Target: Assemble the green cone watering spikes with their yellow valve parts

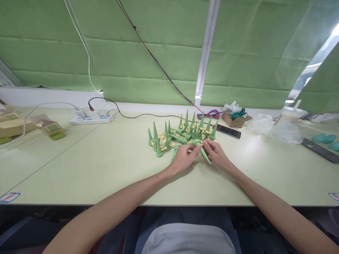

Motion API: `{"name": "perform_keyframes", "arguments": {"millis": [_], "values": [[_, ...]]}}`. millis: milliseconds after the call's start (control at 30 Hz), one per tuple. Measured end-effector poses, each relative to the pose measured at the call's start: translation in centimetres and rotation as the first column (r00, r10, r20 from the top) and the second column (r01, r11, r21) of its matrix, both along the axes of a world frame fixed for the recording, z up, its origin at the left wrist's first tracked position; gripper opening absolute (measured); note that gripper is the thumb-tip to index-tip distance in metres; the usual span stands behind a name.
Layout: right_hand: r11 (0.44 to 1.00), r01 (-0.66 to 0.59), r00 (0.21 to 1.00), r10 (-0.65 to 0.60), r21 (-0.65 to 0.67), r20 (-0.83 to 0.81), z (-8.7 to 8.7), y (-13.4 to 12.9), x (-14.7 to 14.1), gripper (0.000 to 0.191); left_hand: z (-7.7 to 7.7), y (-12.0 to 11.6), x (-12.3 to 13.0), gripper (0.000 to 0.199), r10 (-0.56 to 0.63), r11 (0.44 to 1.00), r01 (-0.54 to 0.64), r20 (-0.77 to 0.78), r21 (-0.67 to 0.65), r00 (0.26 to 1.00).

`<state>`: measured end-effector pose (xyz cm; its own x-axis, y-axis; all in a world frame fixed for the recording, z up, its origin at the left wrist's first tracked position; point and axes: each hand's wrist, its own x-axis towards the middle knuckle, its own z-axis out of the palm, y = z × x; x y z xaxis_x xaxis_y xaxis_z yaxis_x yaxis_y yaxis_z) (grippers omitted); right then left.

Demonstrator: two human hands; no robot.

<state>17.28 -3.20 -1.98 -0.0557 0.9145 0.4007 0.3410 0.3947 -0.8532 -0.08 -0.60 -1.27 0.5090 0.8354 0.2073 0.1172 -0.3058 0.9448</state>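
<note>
Several green cone-shaped pieces with small yellow parts (pixel 159 148) stand on the pale table (pixel 111 173), and some lie on their sides in the middle of the group. At the group's front edge, my left hand (pixel 185 156) pinches one green cone piece (pixel 204 155) near its wide end. My right hand (pixel 214 151) closes its fingers at the same piece's wide end, by a small yellow part. The held cone's tip points down toward me. Another green cone (pixel 173 155) lies just left of my left hand, partly hidden by it.
A phone (pixel 227 131) and a small cardboard box (pixel 235 120) with plastic and green material lie behind on the right. Farther right are plastic bags (pixel 286 132), a cup (pixel 292 113) and a dark bar (pixel 320 150). A power strip (pixel 91 118) and cartons (pixel 51 127) are on the left.
</note>
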Motion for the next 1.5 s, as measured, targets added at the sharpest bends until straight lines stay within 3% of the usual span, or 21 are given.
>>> {"name": "perform_keyframes", "arguments": {"millis": [467, 767, 1067, 1233, 1500], "values": [[0.995, -0.075, 0.995, 0.071, -0.061, -0.066, 0.10, -0.16, -0.08, 0.044, 0.43, -0.12, -0.33, 0.045, -0.009, 1.000, 0.010, -0.026, 0.017, 1.000], [0.995, -0.083, 0.995, 0.078, -0.062, -0.066, 0.00, -0.11, 0.04, 0.046, 0.27, 0.21, -0.39, 0.039, 0.021, 0.985, -0.005, -0.091, 0.173, 0.996], [0.989, -0.103, 0.980, 0.082, -0.106, -0.182, 0.22, -0.20, -0.22, 0.051, 0.13, 0.20, -0.27, 0.028, 0.042, 0.935, -0.004, -0.099, 0.355, 0.994], [0.981, -0.138, 0.967, 0.102, -0.140, -0.235, 0.19, -0.24, -0.10, 0.052, -0.16, 0.47, -0.33, 0.025, 0.070, 0.875, 0.003, -0.134, 0.483, 0.989], [0.972, -0.154, 0.957, 0.103, -0.175, -0.270, 0.26, -0.15, -0.19, 0.053, -0.10, 0.53, -0.63, 0.012, 0.013, 0.813, 0.080, -0.156, 0.577, 0.988]]}}
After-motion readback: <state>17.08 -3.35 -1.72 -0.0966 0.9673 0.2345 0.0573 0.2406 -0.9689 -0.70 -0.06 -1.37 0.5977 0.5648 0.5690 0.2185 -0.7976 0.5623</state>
